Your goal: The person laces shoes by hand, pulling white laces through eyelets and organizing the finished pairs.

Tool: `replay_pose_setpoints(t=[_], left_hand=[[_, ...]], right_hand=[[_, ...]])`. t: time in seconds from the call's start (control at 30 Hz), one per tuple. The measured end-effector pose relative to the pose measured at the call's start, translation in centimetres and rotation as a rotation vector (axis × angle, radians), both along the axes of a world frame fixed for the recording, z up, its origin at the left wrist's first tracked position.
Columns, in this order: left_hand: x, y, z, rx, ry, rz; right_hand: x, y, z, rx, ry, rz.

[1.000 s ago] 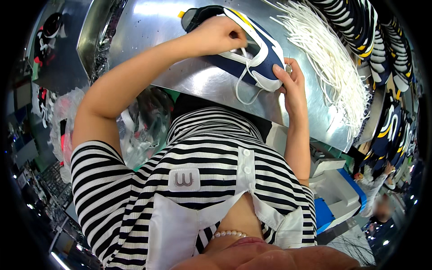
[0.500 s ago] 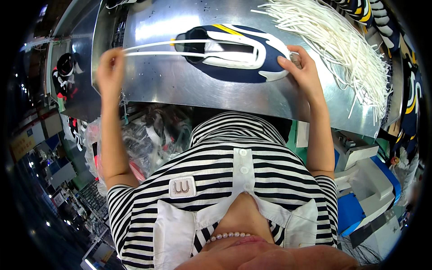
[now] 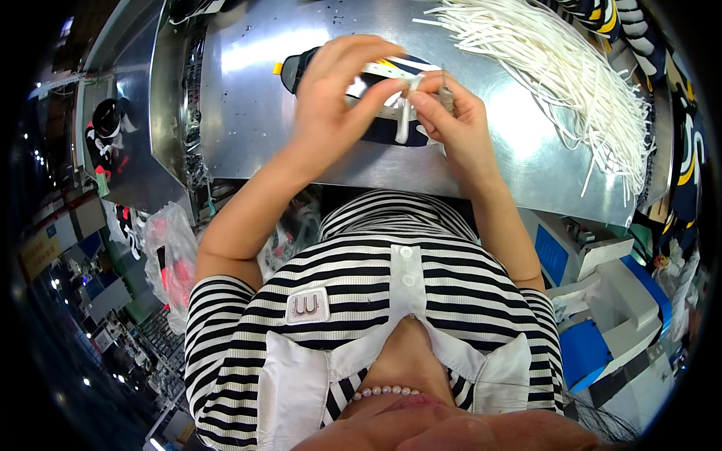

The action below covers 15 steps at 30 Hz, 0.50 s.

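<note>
The shoe (image 3: 383,136) lies on the metal surface (image 3: 248,124), in the upper middle of the frame, its yellow tab (image 3: 278,68) toward the left. The two hands cover much of it. Half a second ago the left hand (image 3: 331,98) was far out at left, pulling two lengths of lace tight; now it is back above the shoe, and both hands meet near the toe end. The lace (image 3: 403,129) is no longer stretched — a short white part hangs down over the side of the shoe. This suggests that the pulling is finished and finer finger work begins.

The right hand (image 3: 460,116) has its fingertips together, pinched on the lace. The left thumb is close beside it; if its grip also holds the lace, I cannot tell. The pile of white laces (image 3: 545,98) lies at upper right.
</note>
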State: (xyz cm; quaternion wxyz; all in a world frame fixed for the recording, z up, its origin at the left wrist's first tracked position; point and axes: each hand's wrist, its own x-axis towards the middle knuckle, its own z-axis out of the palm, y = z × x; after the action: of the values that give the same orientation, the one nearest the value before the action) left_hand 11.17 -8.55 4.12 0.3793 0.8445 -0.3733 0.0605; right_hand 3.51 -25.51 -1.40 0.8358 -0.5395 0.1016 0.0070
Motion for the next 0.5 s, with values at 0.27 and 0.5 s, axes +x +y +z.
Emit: replay_pose_setpoints(t=[0.27,0.5], left_hand=[[2.6,2.9,-1.9,0.203,1.348,0.132],[0.3,1.6,-3.6,-0.082,1.250,0.191]], right_hand=[[1.5,0.4,-1.4,-0.032,0.197,-0.007],[1.4,1.6,-1.8,-0.471,0.140,0.010]])
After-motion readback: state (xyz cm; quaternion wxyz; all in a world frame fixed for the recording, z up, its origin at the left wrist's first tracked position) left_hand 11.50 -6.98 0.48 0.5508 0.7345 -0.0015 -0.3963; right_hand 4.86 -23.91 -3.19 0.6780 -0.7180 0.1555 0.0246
